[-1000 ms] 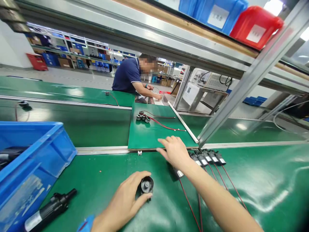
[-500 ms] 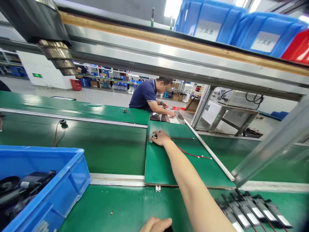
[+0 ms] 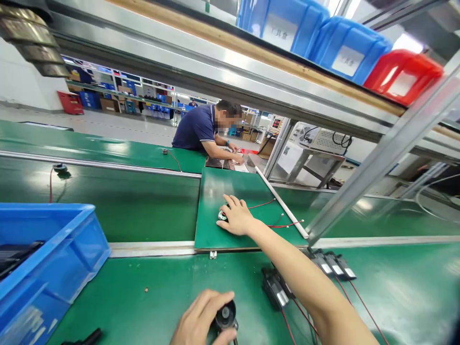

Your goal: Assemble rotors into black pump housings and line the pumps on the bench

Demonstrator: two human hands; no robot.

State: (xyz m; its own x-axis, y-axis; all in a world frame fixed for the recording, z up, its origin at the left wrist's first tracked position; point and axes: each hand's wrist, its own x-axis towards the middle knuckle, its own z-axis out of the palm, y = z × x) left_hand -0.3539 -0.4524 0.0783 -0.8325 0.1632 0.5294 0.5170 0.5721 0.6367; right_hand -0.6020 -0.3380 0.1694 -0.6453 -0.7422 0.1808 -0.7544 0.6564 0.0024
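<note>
My left hand (image 3: 201, 318) is at the bottom middle, its fingers and thumb closed around a black plastic housing (image 3: 225, 314) with a round, cup-like end facing up. My right hand (image 3: 237, 215) reaches out over a green board (image 3: 212, 237). Between its thumb and index finger sits a small round part (image 3: 222, 215) with a pale green and white face; its other fingers are spread over the board. Thin red wires (image 3: 262, 204) with white end plugs trail to the right from under this hand. Whatever else lies beneath the palm is hidden.
A blue bin (image 3: 82, 249) with black parts stands at left. Black housings with red wires (image 3: 276, 290) lie under and beside my right forearm. A slanted metal post (image 3: 359, 167) rises at right, below a shelf of bins. Across the bench a person (image 3: 197, 129) works bent over.
My right hand has drawn nearer across the board, and the red wires have shifted with it. My left hand has come further into view with the black housing. The view has swung right.
</note>
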